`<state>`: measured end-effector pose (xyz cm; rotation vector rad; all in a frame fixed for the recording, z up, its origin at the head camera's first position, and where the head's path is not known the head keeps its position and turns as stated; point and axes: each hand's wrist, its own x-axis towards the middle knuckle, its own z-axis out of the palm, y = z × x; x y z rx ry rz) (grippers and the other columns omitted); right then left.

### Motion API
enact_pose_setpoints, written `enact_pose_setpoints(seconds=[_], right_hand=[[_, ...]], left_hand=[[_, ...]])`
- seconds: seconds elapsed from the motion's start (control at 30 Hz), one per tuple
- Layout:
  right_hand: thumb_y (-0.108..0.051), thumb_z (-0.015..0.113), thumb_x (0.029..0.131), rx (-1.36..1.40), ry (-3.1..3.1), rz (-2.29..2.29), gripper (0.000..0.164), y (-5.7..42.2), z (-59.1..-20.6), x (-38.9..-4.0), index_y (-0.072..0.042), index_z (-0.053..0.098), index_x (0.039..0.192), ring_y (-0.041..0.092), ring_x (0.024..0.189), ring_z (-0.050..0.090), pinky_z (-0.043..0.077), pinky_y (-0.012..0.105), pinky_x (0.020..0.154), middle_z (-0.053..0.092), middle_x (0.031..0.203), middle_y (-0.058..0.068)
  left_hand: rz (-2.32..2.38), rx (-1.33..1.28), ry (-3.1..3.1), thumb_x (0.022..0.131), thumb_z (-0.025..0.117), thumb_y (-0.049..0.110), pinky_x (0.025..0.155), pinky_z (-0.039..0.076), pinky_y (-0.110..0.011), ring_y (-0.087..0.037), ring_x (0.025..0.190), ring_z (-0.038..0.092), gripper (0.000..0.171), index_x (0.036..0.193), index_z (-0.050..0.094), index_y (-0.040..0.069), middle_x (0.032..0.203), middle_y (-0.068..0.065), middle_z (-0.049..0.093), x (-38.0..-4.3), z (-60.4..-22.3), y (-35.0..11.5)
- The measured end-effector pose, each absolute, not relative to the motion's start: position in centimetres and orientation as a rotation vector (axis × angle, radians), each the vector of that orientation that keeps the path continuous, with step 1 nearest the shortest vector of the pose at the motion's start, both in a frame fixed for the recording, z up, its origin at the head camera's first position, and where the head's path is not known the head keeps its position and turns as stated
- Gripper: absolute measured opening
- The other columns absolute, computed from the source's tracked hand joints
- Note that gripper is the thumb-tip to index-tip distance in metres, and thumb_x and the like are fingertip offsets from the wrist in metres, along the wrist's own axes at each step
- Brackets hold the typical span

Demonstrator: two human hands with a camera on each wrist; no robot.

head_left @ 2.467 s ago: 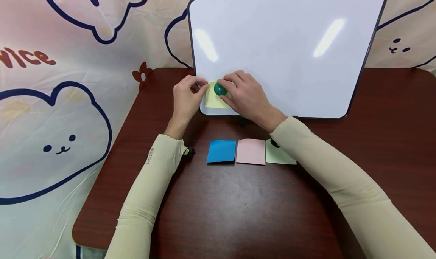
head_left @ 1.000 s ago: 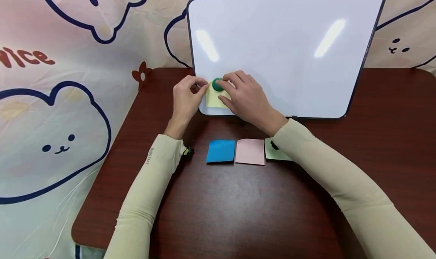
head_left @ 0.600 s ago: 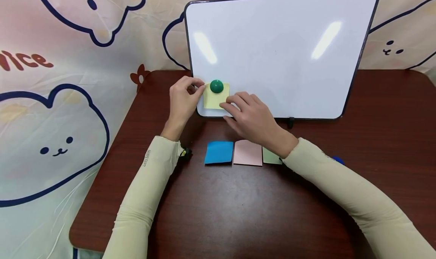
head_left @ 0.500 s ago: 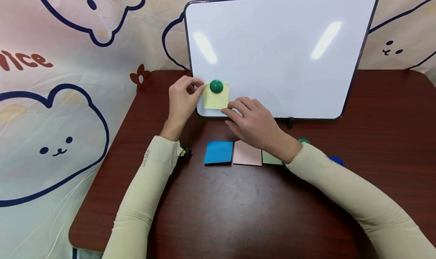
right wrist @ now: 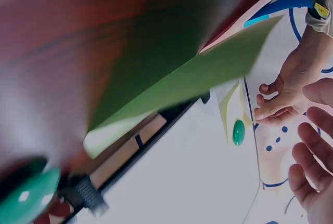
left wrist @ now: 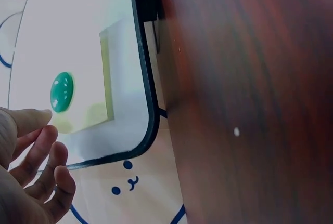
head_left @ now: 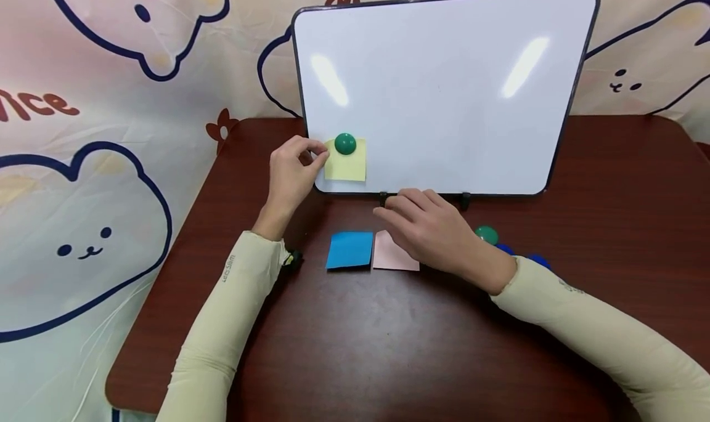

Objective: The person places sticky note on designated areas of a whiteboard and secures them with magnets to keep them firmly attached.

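Observation:
On the lower left of the whiteboard [head_left: 444, 101] a yellow sticky note [head_left: 346, 168] lies under a round green magnet [head_left: 345, 143]. My left hand [head_left: 291, 174] pinches the note's upper left corner between thumb and forefinger; in the left wrist view the thumb tip [left wrist: 44, 115] is right at that corner, beside the magnet. My right hand [head_left: 429, 228] is over the table below the board, fingers loosely bent and holding nothing. Under it a pink note [head_left: 395, 255] shows in part. A light green note [right wrist: 208, 73] appears in the right wrist view, hidden by the hand from the head camera.
A blue note [head_left: 349, 249] lies left of the pink one on the dark wooden table [head_left: 388, 348]. Beyond the right wrist are another green magnet [head_left: 486, 235] and blue magnets [head_left: 538, 260], partly covered by the sleeve. Black feet [head_left: 465, 201] support the board's lower edge.
The right hand has let go of the green magnet, which stays on the yellow note, and has moved down and right over the table notes. The left hand keeps its place at the corner.

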<state>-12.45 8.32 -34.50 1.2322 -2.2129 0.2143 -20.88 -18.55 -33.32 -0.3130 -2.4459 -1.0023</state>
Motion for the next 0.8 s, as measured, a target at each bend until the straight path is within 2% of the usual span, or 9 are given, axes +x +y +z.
enact_pose_setpoints(seconds=[0.4, 0.57, 0.8], right_hand=[[-0.023, 0.073, 0.088, 1.201, -2.258, 0.224, 0.034, 11.2, -34.8, -10.7, -0.012, 0.068, 0.120, 0.026, 0.106, 0.059, 0.051, 0.039, 0.087, 0.068, 0.112, 0.005], [-0.024, 0.074, 0.087, 1.194, -2.296, 0.202, 0.037, 12.3, -34.8, -10.2, -0.012, 0.068, 0.122, 0.025, 0.106, 0.059, 0.051, 0.038, 0.087, 0.068, 0.112, 0.005], [-0.023, 0.074, 0.087, 1.207, -2.323, 0.184, 0.038, 13.8, -35.4, -9.9, -0.011, 0.068, 0.122, 0.026, 0.105, 0.059, 0.051, 0.039, 0.082, 0.068, 0.113, 0.006]], left_hand=[[-0.956, -0.453, -2.527, 0.089, 0.075, 0.016, 0.064, 0.050, -0.030, -0.021, 0.070, 0.059, 0.011, 0.096, 0.076, 0.007, 0.089, -0.009, 0.070, -18.1, -33.4, -18.2], [-0.936, -0.541, -2.583, 0.088, 0.076, 0.016, 0.067, 0.055, -0.034, -0.024, 0.074, 0.063, 0.010, 0.094, 0.076, 0.007, 0.090, -0.008, 0.070, -17.1, -33.5, -18.0], [-0.883, -0.615, -2.703, 0.088, 0.076, 0.017, 0.070, 0.053, -0.033, -0.019, 0.079, 0.061, 0.011, 0.098, 0.076, 0.011, 0.092, -0.004, 0.070, -15.4, -33.4, -17.9]])
